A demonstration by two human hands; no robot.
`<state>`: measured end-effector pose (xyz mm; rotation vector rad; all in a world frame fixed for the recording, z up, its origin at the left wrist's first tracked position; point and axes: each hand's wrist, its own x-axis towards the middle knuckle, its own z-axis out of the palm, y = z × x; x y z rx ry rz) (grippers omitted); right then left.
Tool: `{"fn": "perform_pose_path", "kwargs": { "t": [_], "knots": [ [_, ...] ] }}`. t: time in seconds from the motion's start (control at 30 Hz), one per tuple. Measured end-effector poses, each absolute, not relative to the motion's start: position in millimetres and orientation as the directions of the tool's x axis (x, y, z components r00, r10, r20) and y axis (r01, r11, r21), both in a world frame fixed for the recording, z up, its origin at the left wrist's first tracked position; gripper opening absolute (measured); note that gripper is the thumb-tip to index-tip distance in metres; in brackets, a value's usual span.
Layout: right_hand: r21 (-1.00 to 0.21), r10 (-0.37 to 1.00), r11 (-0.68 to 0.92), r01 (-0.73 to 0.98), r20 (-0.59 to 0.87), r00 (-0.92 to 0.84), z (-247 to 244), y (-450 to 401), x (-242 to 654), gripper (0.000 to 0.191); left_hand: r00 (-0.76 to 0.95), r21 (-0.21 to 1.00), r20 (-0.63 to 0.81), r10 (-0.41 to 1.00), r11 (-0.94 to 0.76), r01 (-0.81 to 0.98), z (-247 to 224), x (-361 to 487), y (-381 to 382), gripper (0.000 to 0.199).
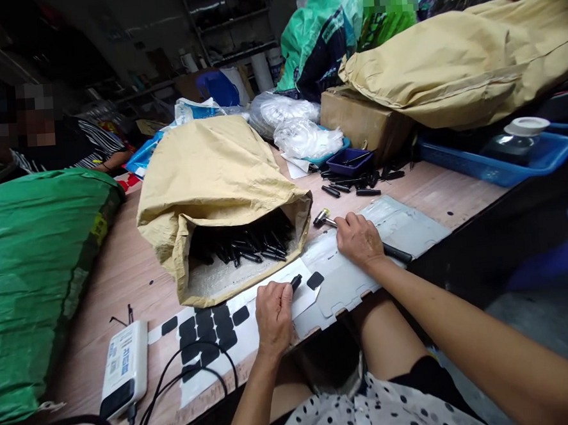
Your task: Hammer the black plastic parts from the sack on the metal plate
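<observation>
My left hand (274,319) is closed around a slim black tube-shaped piece (296,281), whose end sticks out past the thumb over a white sheet. My right hand (360,238) grips a small hammer (321,218) near the middle. The hammer's head points to the left and its black handle end shows to the right of the wrist. Under both hands lies a grey board (395,218). Beside the left hand is a loose black rounded square (316,280). Rows of similar black squares (205,336) stick to white backing paper at the left.
An open tan sack (218,171) full of black tube pieces stands ahead. More black pieces lie near a small dark blue tray (351,161). A white power bank (125,370) with cables and a green sack (42,272) are at left. A blue tray (478,162) holds a jar.
</observation>
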<state>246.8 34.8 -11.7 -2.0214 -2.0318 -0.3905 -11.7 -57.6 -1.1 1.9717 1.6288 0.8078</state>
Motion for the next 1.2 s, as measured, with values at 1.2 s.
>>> {"fn": "perform_pose_path", "kwargs": {
  "t": [1.2],
  "knots": [
    [0.024,0.947,-0.031,0.999,0.319,0.021,-8.4,36.4,246.7,0.028,0.105,0.651,0.174,0.979,-0.194,0.734,-2.9,-9.9,-56.7,0.035]
  ]
}}
